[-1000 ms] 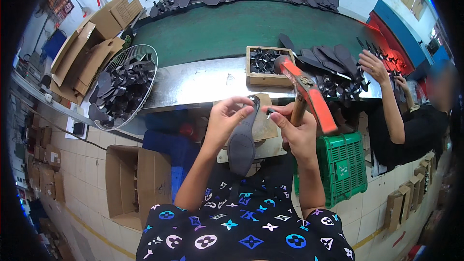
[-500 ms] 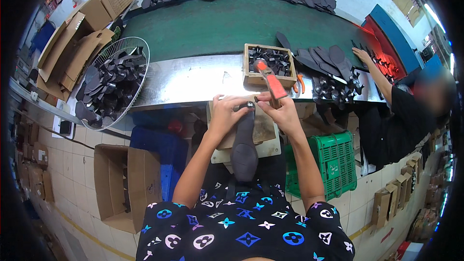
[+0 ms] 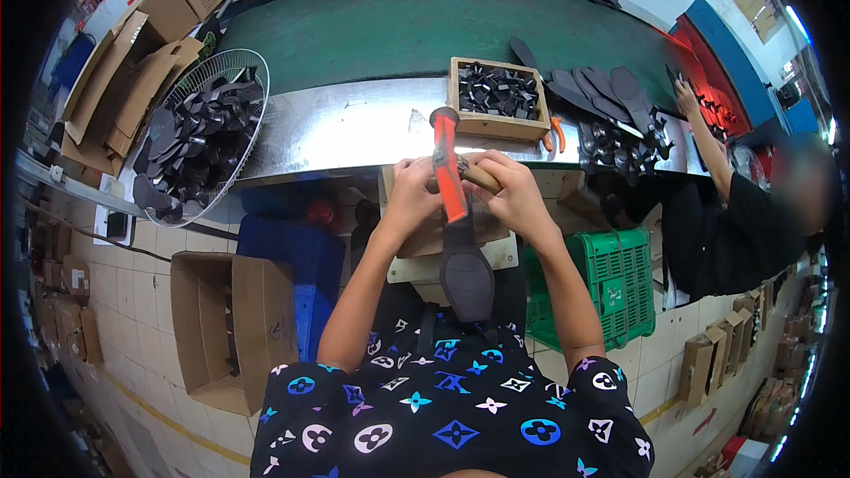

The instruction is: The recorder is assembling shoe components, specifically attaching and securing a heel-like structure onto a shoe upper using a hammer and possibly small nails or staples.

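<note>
My right hand (image 3: 513, 192) is closed round the wooden handle of a hammer (image 3: 451, 179) with a red head. A dark shoe sole (image 3: 467, 276) lies lengthwise in front of me, its broad toe part toward my body. Its narrow far end rests at a work block (image 3: 425, 235). My left hand (image 3: 413, 195) grips the sole's far end, its fingertips partly hidden by the hammer head. That head hangs over the sole between both hands; whether it touches cannot be seen.
A wooden box (image 3: 542, 131) of small black pieces stands on the metal bench edge, orange-handled pliers (image 3: 555, 134) beside it. Left is a wire basket (image 3: 257, 115) of black parts. Behind runs a green conveyor belt (image 3: 354, 35). A person (image 3: 730, 221) reaches toward the right end.
The hammer has swung down and left, its head now over the sole's far end. My hands have drawn closer together. The co-worker's hand has shifted right.
</note>
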A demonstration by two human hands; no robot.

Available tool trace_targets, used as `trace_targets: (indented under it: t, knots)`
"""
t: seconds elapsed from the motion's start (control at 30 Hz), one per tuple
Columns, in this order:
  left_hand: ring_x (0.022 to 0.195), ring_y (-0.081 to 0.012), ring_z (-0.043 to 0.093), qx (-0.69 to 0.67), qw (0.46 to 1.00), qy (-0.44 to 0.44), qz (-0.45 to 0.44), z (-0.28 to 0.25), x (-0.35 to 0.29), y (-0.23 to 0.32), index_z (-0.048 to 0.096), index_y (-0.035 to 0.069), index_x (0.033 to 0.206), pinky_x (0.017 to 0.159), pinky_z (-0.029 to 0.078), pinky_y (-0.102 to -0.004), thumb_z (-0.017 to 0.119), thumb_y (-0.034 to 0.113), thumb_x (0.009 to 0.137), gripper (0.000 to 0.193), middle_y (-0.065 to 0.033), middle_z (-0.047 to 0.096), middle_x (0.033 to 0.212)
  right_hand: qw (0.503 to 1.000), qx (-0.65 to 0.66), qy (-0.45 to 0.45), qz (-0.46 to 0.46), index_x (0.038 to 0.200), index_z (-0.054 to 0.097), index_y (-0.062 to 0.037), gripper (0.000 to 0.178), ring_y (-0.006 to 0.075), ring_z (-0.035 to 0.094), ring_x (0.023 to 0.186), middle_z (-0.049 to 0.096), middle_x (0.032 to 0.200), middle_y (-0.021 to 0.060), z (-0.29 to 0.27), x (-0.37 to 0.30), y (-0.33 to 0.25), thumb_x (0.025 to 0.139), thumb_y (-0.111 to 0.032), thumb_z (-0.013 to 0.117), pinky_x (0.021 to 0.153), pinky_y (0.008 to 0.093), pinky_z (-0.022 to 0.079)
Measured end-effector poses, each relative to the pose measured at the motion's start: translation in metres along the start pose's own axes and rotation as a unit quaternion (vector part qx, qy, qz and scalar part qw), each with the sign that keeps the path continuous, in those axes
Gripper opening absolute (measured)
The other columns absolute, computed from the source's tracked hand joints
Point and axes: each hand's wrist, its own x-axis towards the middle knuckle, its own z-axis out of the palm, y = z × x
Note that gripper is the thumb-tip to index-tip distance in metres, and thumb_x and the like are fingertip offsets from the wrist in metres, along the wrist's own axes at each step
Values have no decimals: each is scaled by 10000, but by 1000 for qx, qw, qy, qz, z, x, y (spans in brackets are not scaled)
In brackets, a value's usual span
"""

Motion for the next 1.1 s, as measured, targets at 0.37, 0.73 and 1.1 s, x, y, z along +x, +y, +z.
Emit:
trace_targets:
  t: [0.37,0.73,1.1]
  knots:
    - [803,-101,671,-323,933,-56,-151,1,-2,-5,745,-6,1066,719,545,-257,767,63,792,284,-73,746,947,958,173,102,202,1192,603,44,298,100,530,600,558,762,64,-29,-49,-73,938,-103,652,564,278,447]
    - [903,-123,654,-219,966,-72,-114,-6,0,-5,656,22,1222,829,493,-275,776,167,808,454,-70,742,1000,992,-60,107,-2,1147,561,67,216,265,656,693,663,837,148,-48,-57,-116,966,-52,549,641,353,516]
    - [1414,-322,366,188,972,-132,-42,-7,-14,-1,372,145,1500,1121,41,-676,688,516,832,827,0,625,1342,990,-18,125,61,1148,540,25,225,364,667,713,638,766,181,-53,-59,-123,934,-34,574,655,388,533]
